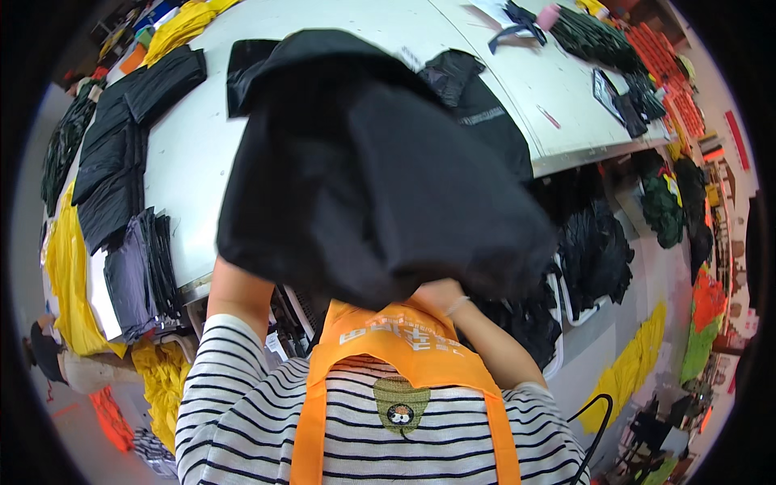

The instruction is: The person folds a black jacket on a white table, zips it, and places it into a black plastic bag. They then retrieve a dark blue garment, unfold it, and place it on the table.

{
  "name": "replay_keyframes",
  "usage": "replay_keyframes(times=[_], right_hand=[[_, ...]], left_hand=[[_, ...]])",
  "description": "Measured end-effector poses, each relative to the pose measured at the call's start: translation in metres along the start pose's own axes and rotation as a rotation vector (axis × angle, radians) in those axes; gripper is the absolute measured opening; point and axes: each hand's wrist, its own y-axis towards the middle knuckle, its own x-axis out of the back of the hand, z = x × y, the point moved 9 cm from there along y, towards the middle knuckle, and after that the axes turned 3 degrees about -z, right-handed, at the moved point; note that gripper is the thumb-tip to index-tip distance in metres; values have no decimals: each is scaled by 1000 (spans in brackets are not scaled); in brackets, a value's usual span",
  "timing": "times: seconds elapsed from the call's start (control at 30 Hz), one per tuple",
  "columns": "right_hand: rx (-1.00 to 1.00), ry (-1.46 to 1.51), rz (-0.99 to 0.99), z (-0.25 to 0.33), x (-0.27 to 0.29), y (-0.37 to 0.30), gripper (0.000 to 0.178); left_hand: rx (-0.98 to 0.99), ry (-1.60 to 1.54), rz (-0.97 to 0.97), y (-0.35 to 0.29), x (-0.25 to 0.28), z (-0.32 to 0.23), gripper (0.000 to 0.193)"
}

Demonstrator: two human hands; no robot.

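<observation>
A large piece of black cloth (pixel 323 178), perhaps a garment, is raised in front of me over the table's near edge, its lower part blurred by motion. My left forearm runs up beneath its left side; the cloth hides that hand completely. At its lower hem my right hand (pixel 440 294) is partly visible, closed on the cloth, with the fingertips hidden. A second black garment (pixel 495 129) with a pale printed strip lies flat on the table just behind, to the right. Another dark folded piece (pixel 246 69) shows at the cloth's upper left.
The white table (pixel 190 174) carries folded black garments (pixel 109 153) and a dark stack (pixel 141 267) at left, yellow fabric (pixel 182 32) behind. A red pen (pixel 549 117), a phone-like device (pixel 605 93) and dark green bundles (pixel 594 39) lie right. Black bundles (pixel 594 250) fill the space below.
</observation>
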Motion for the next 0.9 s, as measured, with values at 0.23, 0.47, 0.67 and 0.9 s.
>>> replay_keyframes(times=[0.23, 0.47, 0.67, 0.9], right_hand=[[538, 546, -266, 74, 7, 53, 60], [389, 386, -16, 136, -26, 44, 37], [602, 81, 734, 229, -105, -15, 34], [851, 180, 1271, 299, -149, -94, 43]], left_hand=[[-47, 427, 240, -96, -31, -46, 24], [-124, 850, -52, -177, 37, -113, 28], [-108, 1359, -719, -351, 112, -230, 30], [58, 1813, -1480, -590, 80, -345, 34]])
